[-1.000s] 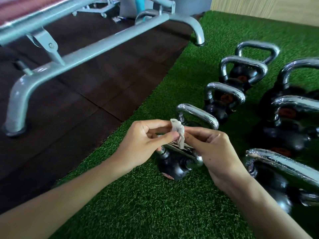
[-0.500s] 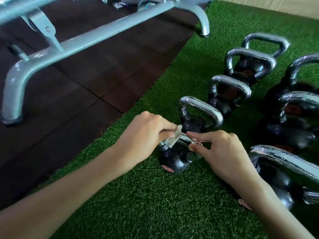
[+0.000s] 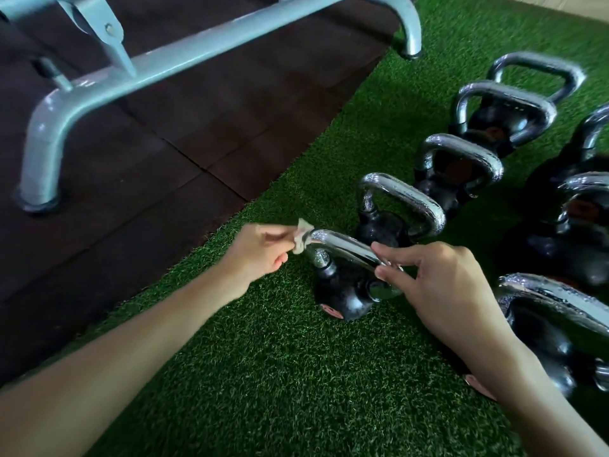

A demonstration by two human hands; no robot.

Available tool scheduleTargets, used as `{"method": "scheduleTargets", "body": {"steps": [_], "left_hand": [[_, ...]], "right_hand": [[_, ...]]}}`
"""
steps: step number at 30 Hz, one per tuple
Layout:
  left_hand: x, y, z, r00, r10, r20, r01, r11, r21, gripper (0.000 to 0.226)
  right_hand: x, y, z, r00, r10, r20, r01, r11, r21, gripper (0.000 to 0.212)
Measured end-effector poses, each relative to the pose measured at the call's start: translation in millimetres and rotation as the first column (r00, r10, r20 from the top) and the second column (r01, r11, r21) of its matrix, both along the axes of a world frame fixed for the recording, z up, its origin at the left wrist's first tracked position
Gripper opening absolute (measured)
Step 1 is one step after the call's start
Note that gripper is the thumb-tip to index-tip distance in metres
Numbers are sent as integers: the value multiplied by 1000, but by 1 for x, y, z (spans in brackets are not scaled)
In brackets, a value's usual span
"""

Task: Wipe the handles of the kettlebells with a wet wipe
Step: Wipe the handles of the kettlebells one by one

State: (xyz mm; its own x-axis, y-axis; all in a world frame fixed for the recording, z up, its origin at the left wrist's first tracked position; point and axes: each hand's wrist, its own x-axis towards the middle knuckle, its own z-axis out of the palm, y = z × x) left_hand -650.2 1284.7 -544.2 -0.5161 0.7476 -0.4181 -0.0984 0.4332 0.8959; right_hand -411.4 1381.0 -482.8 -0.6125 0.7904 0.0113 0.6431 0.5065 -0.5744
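Kettlebells [image 3: 474, 153] on turf [image 3: 280, 374], right of bench frame [image 3: 184, 57]

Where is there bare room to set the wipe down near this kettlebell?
Bare turf lies between the forearms, in front of the nearest kettlebell. More runs along the rubber mat's edge, left of the kettlebell row. Crowded: right side, two close rows, and the handle, where the right hand pinches and the left hand holds the wet wipe.

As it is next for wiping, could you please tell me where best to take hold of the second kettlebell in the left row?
Take the top bar of its chrome handle from above, wrapping through the open loop. It stands upright with the bar uppermost and free, while the nearest kettlebell crowds its body.
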Motion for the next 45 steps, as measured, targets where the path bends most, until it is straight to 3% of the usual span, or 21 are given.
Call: {"method": "scheduleTargets", "body": {"steps": [3,5,7,12,17,21,25,28,33,36,39,42,45], "left_hand": [[32,-12,-24,945,208,251,-206,978,-37,17],[56,-18,-32,895,341,287,-360,933,17,16],[67,-16,-37,894,378,240,-407,910,80,22],[48,12,-34,972,235,27,-236,959,156,29],[53,17,-41,971,198,-136,-167,964,208,36],[46,27,-22,976,193,-95,-163,951,261,31],[40,34,-7,973,171,-156,-115,943,312,28],[40,31,-8,982,186,-29,-174,956,238,29],[70,7,-7,985,173,24,-173,945,276,38],[60,15,2,985,169,-20,-157,946,284,45],[58,19,6,980,186,-75,-155,939,308,35],[92,-9,2,962,149,-231,-74,949,307,29],[107,-24,-5,972,110,-207,-29,933,360,31]], "right_hand": [[6,5,-1,999,19,28,-17,998,-64,35],[11,9,4,993,71,92,-59,990,-127,40],[14,9,11,991,79,110,-61,986,-156,43],[3,-13,9,1000,26,9,-25,986,-166,42],[-6,-31,2,999,1,-45,-8,986,-165,49],[-2,-28,1,999,0,-40,-8,980,-198,50],[0,-28,-1,998,-9,-54,-3,977,-215,49],[0,-26,-4,999,26,-29,-31,982,-184,49],[8,-18,-5,992,120,50,-106,969,-223,54],[9,-13,-7,991,130,27,-120,964,-239,55],[7,-9,-11,991,137,-7,-134,960,-246,55],[9,-5,-12,988,150,-20,-151,960,-235,53],[14,-2,-11,978,210,9,-204,958,-202,56]]}}
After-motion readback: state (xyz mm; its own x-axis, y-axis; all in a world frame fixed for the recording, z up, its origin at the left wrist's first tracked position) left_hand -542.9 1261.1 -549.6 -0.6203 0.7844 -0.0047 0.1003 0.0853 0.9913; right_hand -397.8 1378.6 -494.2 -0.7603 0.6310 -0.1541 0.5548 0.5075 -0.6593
